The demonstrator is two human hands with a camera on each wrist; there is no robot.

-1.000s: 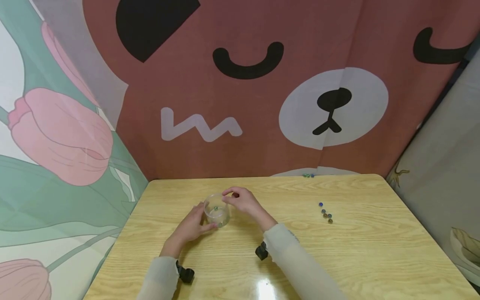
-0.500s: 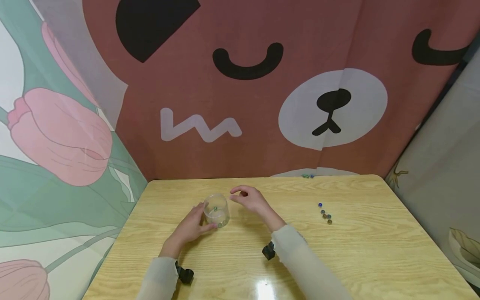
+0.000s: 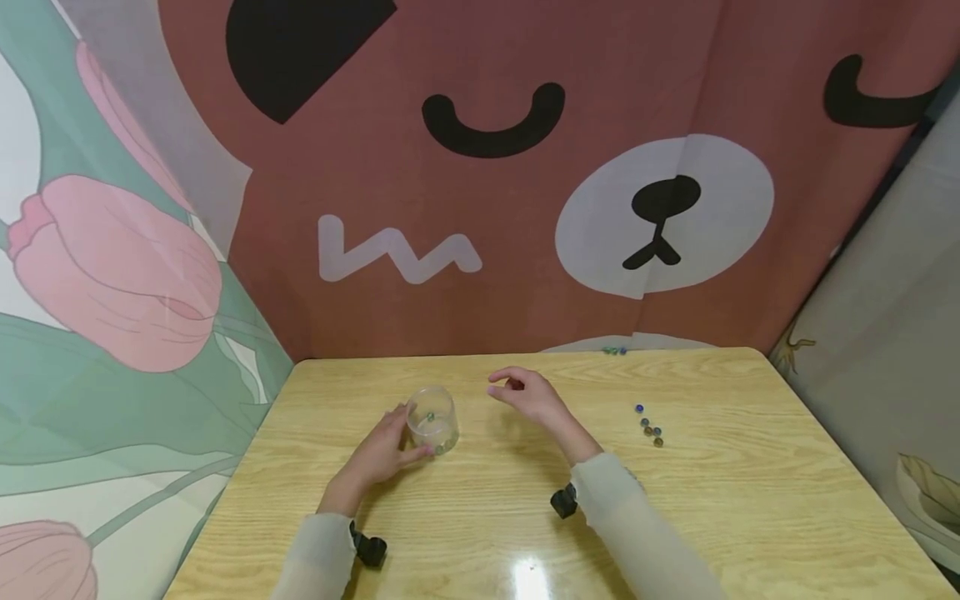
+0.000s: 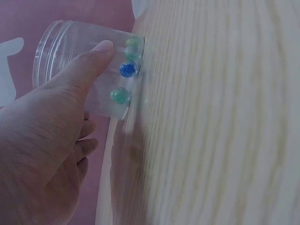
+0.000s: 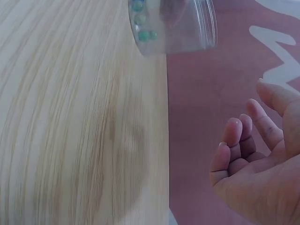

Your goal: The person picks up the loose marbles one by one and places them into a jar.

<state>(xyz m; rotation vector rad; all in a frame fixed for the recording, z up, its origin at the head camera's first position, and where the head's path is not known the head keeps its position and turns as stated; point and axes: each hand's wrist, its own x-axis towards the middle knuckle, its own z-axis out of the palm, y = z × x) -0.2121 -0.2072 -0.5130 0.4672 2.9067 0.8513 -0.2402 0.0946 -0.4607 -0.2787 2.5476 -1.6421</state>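
A clear plastic jar [image 3: 444,407] stands upright, mouth up, on the left half of the table. My left hand [image 3: 378,448] grips its side, the thumb [image 4: 96,55] lying along the wall in the left wrist view. Several green and blue glass marbles [image 4: 128,70] rest on the jar's bottom. To the right of the jar, my right hand [image 3: 532,397] hovers over the table, apart from the jar. Its fingers are loosely curved, and the right wrist view shows nothing between thumb and fingertips [image 5: 233,130].
Several blue and amber marbles lie right of my right hand, among them a dark blue marble [image 3: 639,409]. More marbles [image 3: 622,351] sit at the back edge of the wooden table [image 3: 480,517]. A printed bear curtain [image 3: 495,200] hangs behind it.
My right hand has moved away from the jar's rim to the right, and its fingers have spread slightly. The left hand and the jar have stayed in place.
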